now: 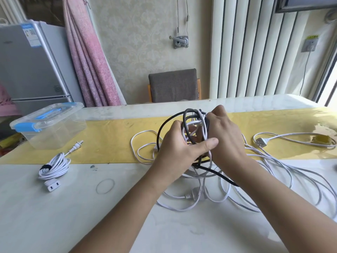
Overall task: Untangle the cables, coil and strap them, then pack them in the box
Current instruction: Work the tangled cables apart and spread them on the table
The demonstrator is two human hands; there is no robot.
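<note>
Left hand [179,143]: raised above the table, palm turned inward, fingers curled into the tangle, thumb stretched to the right across its front; closed on mixed black and white strands.
Right hand [223,136]: raised opposite the left, back of the hand toward the camera, fingers hooked over the top and far side of the tangle; clamped on the same bundle.
Forearms: both bare, reaching in from the lower edge and converging at the bundle.
Tangle [196,128]: held between both hands just above the table; black cable [162,128] looping out to the left in an arc, with a straight black length running down and right below the hands; white strands threaded through the black loops.
Loose white cable [273,165]: trailing from the bundle in wide, overlapping loops on the table below and to the right of the hands; a white plug [261,141] lying at the right, on the yellow strip.
Coiled cable [54,166]: white, already wound and bound with a dark strap [45,167], lying well to the left, plug and socket ends sticking out.
Box [49,125]: clear plastic, blue latches, lid on, at the far left of the table.
Table [73,216]: pale glossy top, yellow runner [113,139] across the middle.
Rubber band [105,186]: thin ring lying flat between the coiled cable and the left forearm.
</note>
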